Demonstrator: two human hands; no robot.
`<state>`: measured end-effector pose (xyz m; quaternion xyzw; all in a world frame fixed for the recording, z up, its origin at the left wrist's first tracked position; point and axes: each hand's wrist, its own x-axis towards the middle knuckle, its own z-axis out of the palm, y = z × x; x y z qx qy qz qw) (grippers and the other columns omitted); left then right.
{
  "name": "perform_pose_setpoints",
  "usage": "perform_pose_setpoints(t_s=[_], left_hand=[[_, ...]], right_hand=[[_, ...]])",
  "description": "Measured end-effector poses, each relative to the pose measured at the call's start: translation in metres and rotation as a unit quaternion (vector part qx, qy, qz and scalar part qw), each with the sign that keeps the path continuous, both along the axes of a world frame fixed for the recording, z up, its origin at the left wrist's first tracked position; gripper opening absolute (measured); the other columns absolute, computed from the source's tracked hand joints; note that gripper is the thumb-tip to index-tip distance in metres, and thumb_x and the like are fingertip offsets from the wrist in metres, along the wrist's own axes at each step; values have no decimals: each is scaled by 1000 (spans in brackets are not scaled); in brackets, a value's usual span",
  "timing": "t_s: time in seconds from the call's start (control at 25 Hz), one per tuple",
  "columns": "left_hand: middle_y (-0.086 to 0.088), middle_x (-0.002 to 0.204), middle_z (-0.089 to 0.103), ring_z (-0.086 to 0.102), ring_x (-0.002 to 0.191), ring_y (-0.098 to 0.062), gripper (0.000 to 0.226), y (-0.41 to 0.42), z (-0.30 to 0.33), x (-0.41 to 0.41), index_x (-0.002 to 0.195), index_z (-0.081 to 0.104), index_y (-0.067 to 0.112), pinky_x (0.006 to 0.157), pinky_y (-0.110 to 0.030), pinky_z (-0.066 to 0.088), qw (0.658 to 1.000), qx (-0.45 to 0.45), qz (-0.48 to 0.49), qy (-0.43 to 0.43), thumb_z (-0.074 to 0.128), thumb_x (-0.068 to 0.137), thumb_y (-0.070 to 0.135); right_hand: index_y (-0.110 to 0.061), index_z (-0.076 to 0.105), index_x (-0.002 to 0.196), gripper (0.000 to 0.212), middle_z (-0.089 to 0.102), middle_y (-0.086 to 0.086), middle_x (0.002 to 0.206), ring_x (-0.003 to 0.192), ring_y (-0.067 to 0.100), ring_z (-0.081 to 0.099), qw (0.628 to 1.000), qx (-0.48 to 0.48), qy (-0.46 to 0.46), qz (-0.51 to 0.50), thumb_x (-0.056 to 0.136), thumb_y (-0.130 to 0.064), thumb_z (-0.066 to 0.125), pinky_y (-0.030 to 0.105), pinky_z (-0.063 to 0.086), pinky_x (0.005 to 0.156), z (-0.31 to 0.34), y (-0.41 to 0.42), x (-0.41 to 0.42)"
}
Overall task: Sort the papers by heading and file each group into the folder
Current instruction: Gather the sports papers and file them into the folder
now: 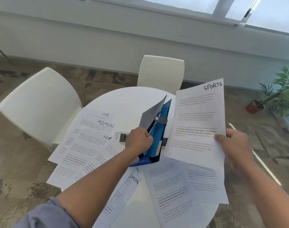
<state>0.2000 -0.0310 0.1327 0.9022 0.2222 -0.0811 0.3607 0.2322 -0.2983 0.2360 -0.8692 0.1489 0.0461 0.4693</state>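
Right hand (234,143) pinches a sheet headed SPORTS (198,119); left hand (138,139) grips the blue folder (157,134) open. Table papers (91,145) read HR, ADMIN; body text too blurry.

"SPORTS" sheet (197,119); "HR", "ADMIN" papers (91,137)

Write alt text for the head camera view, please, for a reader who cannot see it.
A person's right hand holds up a sheet headed SPORTS while the left hand grips open a blue folder standing on a round white table. Other papers, headed HR or ADMIN, lie spread around it.
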Motion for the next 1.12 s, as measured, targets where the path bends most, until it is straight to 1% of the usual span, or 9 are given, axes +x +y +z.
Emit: perform_pose_setpoints(t_s=[0.12,0.24,0.36,0.48,0.68,0.8,0.92,1.04,1.12], left_hand=[[-9,69,68,52,55,-16,24,1,-5,2,63,58,14,51,-25,40,999,-41,8,0,58,87,17],[-6,65,61,51,56,-16,28,1,-8,2,62,55,13,53,-26,42,997,-69,22,-3,61,89,16],[0,57,48,43,51,-13,38,1,-10,3,57,48,16,51,-25,37,997,-74,28,-11,62,92,16],[-1,59,52,48,53,-14,36,2,-13,3,58,51,16,52,-25,37,996,-81,28,-15,62,93,17],[-1,60,51,47,55,-17,30,3,-19,3,62,52,13,56,-29,42,991,-126,45,-15,65,89,17],[-1,59,50,46,54,-17,31,3,-19,3,62,52,13,55,-28,42,991,-127,38,-18,65,90,18],[1,58,49,44,53,-15,32,5,-20,1,62,51,14,53,-26,38,990,-132,38,-19,66,90,19],[1,60,51,45,55,-15,32,7,-21,0,64,53,15,53,-24,37,989,-142,34,-16,68,91,22],[2,60,52,46,55,-14,33,7,-22,-1,63,53,15,54,-24,38,988,-153,34,-13,68,92,23]], right_hand=[[-15,78,90,18,77,-6,70,67,21,74,999,-32,-15,15,89,-5,63,37,59,68,37,-1,6],[-22,80,85,23,79,4,77,75,34,77,998,-45,10,42,86,-6,64,56,61,77,63,2,2],[-24,80,83,28,78,9,75,69,36,76,992,-83,31,94,87,-4,60,56,61,73,82,4,-9],[-17,79,82,25,78,12,75,71,40,76,983,-112,60,132,88,-4,59,60,60,73,87,9,-16],[-9,75,77,19,76,12,72,59,27,69,980,-141,58,127,79,-9,56,39,53,59,66,25,-13],[-3,69,79,21,74,14,73,57,28,65,976,-174,42,123,73,-15,53,38,50,54,52,40,-3],[3,65,82,19,68,12,71,60,29,56,966,-225,21,129,77,-11,53,32,42,54,45,58,8],[2,66,83,18,69,16,80,65,30,56,956,-259,6,139,80,-9,52,30,41,54,43,71,20],[3,62,78,15,66,17,78,66,31,55,952,-270,-9,148,80,-8,51,30,39,53,38,80,27]])
